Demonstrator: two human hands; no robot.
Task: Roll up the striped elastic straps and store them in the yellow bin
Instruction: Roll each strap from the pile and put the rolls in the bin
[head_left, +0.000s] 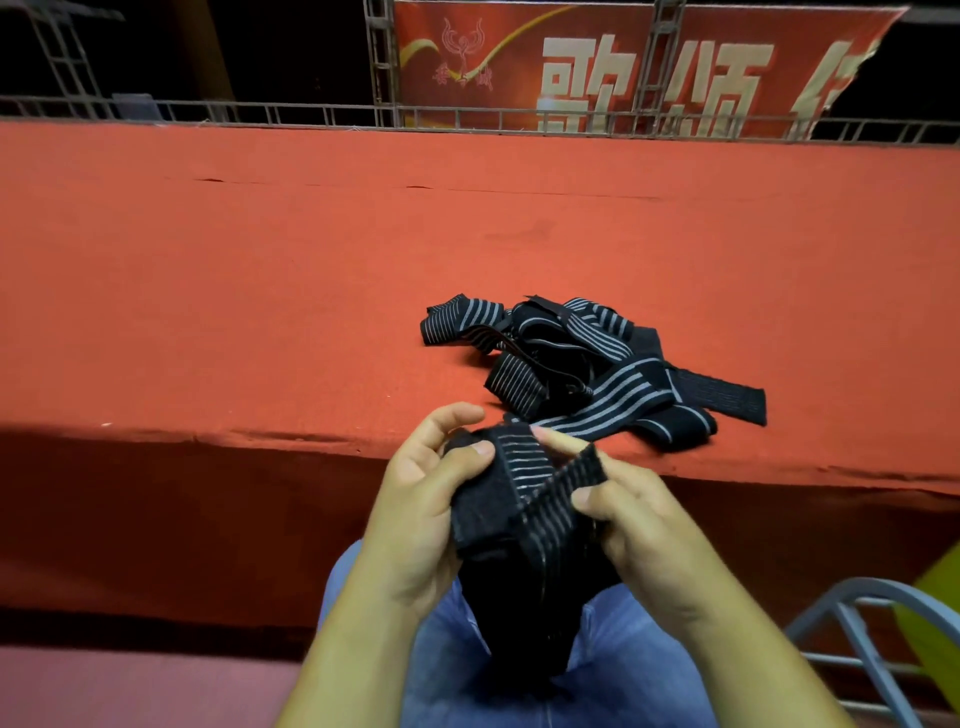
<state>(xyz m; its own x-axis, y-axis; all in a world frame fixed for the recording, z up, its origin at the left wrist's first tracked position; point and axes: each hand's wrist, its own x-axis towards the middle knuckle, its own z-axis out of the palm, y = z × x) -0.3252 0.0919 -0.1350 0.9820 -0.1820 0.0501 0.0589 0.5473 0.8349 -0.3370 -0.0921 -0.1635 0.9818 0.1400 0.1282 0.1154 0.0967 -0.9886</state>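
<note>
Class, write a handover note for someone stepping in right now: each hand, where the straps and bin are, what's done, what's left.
Left hand: thumb and fingers hold one striped strap above the lap.
Right hand: pinches the same strap's other side.
Pile of loose straps: tangled on the red table, near its front edge.
Yellow shape, lower right: possibly the bin; contents hidden.
Done: no rolled strap visible.
Left: roll the held strap, then the pile; bin all.

Warm light lies bright on the red platform top (311, 260); its front at 7 o'clock is shadowed, 11 o'clock black, banner (597, 67) lettering glares, edges bow
</note>
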